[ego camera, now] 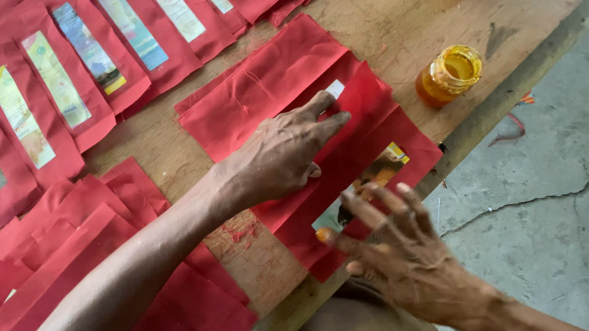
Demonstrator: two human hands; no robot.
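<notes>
The left hand [282,152] lies flat, fingers together, on a folded red paper sheet [350,146] at the near edge of the rough wooden table [395,12], seemingly pinning a flap down. The right hand [396,246], fingers spread and gripping nothing, presses its lower end, likely smoothing it. The sheet is creased, with a colourful picture strip [375,176] showing through its opening; an open amber glass jar [448,75] stands near.

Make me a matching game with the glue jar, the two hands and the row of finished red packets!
Things:
1. open amber jar
2. left hand
3. right hand
4. row of red packets with colourful strips

Places:
A. top left of the wooden table
B. pressing flat on the folded red paper
C. near the table's edge, fingers spread
D. beside the red paper, to its right

Pairs: 1-D, 2-B, 3-C, 4-A
</notes>
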